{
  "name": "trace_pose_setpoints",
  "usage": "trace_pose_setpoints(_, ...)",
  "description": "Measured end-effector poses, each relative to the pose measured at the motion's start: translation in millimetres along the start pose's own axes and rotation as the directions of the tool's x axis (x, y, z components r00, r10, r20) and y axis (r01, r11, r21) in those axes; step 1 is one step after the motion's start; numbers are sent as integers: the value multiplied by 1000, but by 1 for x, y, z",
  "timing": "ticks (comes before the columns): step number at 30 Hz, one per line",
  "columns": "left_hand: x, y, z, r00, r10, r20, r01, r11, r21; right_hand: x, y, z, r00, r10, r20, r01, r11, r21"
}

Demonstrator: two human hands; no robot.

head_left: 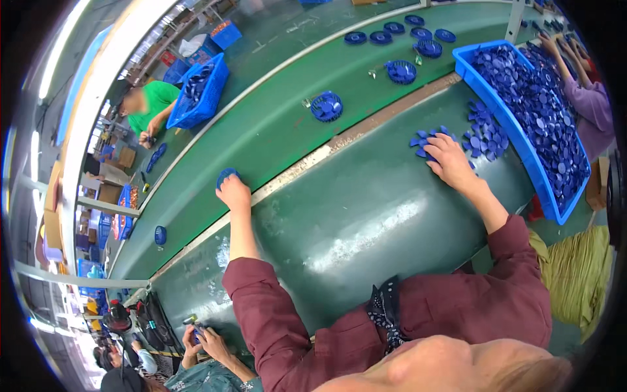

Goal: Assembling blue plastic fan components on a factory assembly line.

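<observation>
My left hand reaches over the green conveyor belt, its fingers closed on a round blue plastic part; the hand hides part of it. On the dark green tabletop, my right hand rests over a small heap of blue plastic blades, fingers apart and touching them. What lies under its palm is hidden. A second loose pile of blue blades lies just right of that hand. Several round slotted blue housings, one of them with a small shiny piece beside it, sit on the belt.
A large blue tray full of blue blades borders the table on the right. Another blue housing is on the belt at left. Co-workers' hands work at lower left, others at far right. Across the belt, a person in green works beside a blue crate.
</observation>
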State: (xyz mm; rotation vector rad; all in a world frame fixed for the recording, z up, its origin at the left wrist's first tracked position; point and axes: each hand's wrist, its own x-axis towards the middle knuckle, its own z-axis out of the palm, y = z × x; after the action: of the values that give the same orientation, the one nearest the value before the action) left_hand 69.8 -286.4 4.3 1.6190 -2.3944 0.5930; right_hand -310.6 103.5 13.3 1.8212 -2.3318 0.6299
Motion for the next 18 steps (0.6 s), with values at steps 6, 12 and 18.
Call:
trace_pose_setpoints(6,-83,113,-129,919,372,-133,-389,800,-456,-1,-5,10,997,-74,-17,76,991,110)
trace_pose_setpoints(12,-194,159,-154,853,514,89,-357,699,-620,21,-22,18,969,-171,-177,196,971,138)
trace_pose_setpoints(18,-201,165,-153,981,169,-101,-170,467,-868,31,-16,32,979,-205,-8,203,975,-93)
